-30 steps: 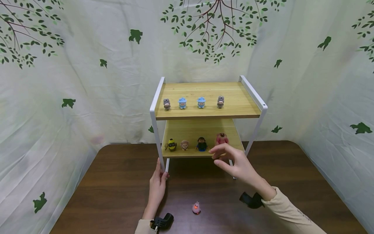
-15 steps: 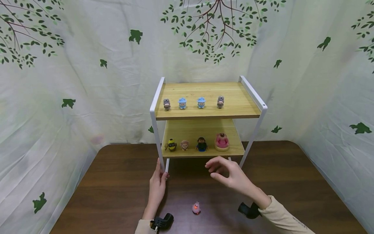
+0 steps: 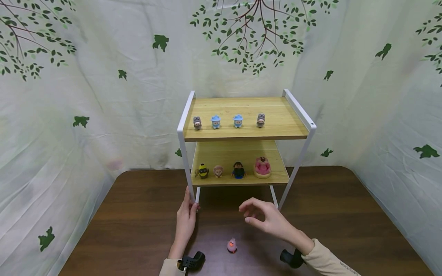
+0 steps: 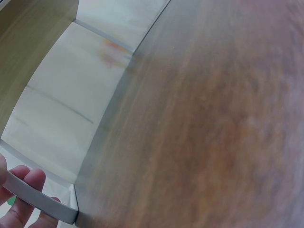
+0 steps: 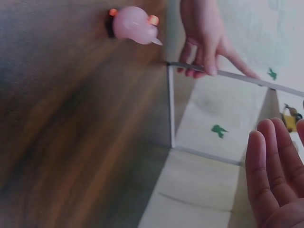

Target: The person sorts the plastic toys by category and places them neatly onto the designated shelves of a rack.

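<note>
My left hand (image 3: pixel 186 220) grips the white left front leg (image 4: pixel 42 203) of a two-tier shelf, fingers on one side and thumb on the other. My right hand (image 3: pixel 267 218) hovers above the table in front of the shelf, fingers loosely bent and holding nothing. Nearest to it on the table stands a small pink figurine (image 3: pixel 232 245) with orange details, also seen in the right wrist view. On the lower board (image 3: pixel 224 149) are a yellow-and-black figurine (image 3: pixel 203 171), a small pale pink one (image 3: pixel 218 171), a dark-haired one (image 3: pixel 238 170) and a pink bear figurine (image 3: pixel 262 168).
The upper board (image 3: pixel 241 103) carries two grey figurines, one at its left (image 3: pixel 197 123), and two blue-hatted figurines, one near its middle (image 3: pixel 237 121). A brown wooden table (image 3: pixel 138 222) lies beneath everything. Pale leaf-patterned cloth (image 3: pixel 138 99) hangs behind and at both sides.
My right hand has moved away from the pink bear figurine on the lower board, down and back over the table. The bear is now fully visible. My left hand stays on the leg.
</note>
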Demonstrator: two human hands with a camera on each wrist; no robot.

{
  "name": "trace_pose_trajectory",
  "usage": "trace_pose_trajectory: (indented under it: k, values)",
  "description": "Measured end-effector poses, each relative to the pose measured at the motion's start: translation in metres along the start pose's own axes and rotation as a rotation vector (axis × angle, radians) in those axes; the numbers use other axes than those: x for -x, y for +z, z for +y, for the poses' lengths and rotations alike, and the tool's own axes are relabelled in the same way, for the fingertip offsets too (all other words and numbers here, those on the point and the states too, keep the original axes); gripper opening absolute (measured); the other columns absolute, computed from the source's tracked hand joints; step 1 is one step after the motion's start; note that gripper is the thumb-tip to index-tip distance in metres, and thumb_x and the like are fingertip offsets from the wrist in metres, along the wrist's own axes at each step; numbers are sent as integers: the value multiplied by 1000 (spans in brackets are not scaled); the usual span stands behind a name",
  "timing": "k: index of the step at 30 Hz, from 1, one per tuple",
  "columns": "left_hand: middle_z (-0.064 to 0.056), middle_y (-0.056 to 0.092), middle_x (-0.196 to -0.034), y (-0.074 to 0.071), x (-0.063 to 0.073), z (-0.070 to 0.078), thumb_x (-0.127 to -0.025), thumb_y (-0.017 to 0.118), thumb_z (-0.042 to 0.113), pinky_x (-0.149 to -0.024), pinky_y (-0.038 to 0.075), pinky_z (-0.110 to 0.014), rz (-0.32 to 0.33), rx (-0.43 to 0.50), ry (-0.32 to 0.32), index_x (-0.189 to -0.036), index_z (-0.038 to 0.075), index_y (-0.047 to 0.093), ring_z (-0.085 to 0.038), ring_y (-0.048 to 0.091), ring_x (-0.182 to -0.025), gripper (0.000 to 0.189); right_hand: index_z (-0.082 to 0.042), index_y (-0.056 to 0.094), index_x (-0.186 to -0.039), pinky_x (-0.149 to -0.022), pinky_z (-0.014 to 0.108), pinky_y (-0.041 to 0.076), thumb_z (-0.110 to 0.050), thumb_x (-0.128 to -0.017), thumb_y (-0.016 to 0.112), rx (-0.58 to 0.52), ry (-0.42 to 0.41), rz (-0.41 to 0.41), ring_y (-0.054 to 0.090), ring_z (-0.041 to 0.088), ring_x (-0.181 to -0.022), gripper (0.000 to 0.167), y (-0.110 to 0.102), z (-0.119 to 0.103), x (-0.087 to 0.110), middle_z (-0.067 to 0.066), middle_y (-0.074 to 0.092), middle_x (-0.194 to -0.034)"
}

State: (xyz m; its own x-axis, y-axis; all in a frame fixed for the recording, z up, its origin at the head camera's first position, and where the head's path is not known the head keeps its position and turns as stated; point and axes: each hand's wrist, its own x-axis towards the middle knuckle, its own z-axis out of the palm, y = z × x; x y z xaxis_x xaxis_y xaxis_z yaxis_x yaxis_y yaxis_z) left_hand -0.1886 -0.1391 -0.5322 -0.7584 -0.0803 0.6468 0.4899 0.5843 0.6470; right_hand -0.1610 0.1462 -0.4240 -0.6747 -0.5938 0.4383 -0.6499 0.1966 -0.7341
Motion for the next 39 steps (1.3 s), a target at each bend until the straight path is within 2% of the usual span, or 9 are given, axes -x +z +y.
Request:
trace_pose_trajectory:
  k: [9, 16, 20, 23, 31, 36, 39]
  values:
    - [-7, 57, -78, 0, 0, -1, -90, 58, -9, -61, 50, -34, 6, 10, 8, -153, 13, 24, -22, 61, -69, 75, -10, 61, -112, -69, 29, 53, -10, -91, 66, -51, 22, -71, 63, 10, -85, 22, 13, 16, 9, 0, 65, -102]
    - [-7, 56, -78, 0, 0, 0, -90, 58, -9, -61, 49, -34, 4, 10, 7, -153, 13, 23, -22, 61, -69, 75, -10, 61, -112, -68, 29, 53, -3, -89, 67, -78, 69, -109, 62, 8, -85, 25, 24, 20, 15, -1, 65, -102]
    - [-8, 57, -79, 0, -1, 0, -90, 58, -10, -61, 50, -35, 5, 10, 12, -153, 13, 23, -23, 61, -69, 76, -7, 61, -111, -70, 28, 53, 4, -85, 67, -91, 85, -128, 63, 11, -85, 29, 30, 21, 18, 8, 65, -102]
    - [-8, 57, -79, 0, -1, 0, -90, 58, -10, -61, 50, -35, 7, 8, 15, -153, 12, 23, -23, 61, -69, 76, -5, 60, -111, -70, 27, 52, 3, -85, 67, -98, 112, -151, 63, 15, -87, 28, 35, 22, 20, 13, 64, -104]
    - [-7, 57, -78, -1, 0, 3, -88, 59, -10, -61, 45, -32, 17, -5, 20, -153, 12, 22, -18, 57, -69, 78, -4, 60, -113, -67, 26, 52, -4, -88, 67, -124, 187, -193, 61, 16, -89, 26, 44, 24, 24, 14, 63, -106]
    - [-7, 53, -84, -1, -1, 5, -89, 58, -10, -62, 45, -33, 17, -19, 29, -154, 13, 18, -16, 54, -70, 80, -4, 60, -113, -67, 26, 52, -6, -88, 68, -141, 212, -197, 61, 14, -89, 26, 49, 27, 27, 12, 63, -105]
    - [-7, 51, -88, 0, -1, 5, -90, 57, -11, -62, 45, -34, 17, -30, 39, -152, 11, 17, -16, 54, -71, 78, -2, 60, -111, -66, 26, 52, -4, -88, 68, -139, 207, -192, 62, 19, -87, 25, 51, 24, 28, 13, 63, -104]
